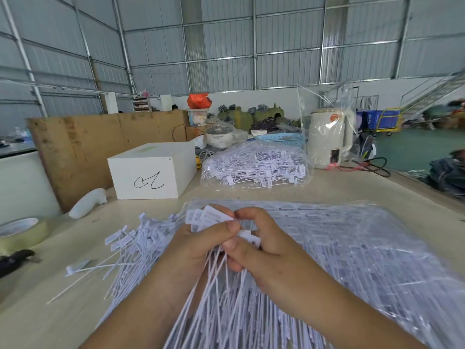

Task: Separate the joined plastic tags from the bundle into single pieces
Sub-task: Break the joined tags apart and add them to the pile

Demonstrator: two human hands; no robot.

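Bare worktop lies open at the near left, and a strip runs between the loose tags and the white box. The tape roll and a black tool crowd the left edge. The bagged tags and the cardboard sheet block the far side.

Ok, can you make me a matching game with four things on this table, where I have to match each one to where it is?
Things:
1. white cardboard box with a black scribble
2. roll of yellowish tape
3. pale blue plastic basket
4. small bunch of white plastic tags

Places:
A. far side of the table, behind the clear bag full of tags
B. gripped by both the left hand and the right hand
C. left edge of the table
D. left of the clear bag full of tags

Pairs: 1-D, 2-C, 3-A, 4-B
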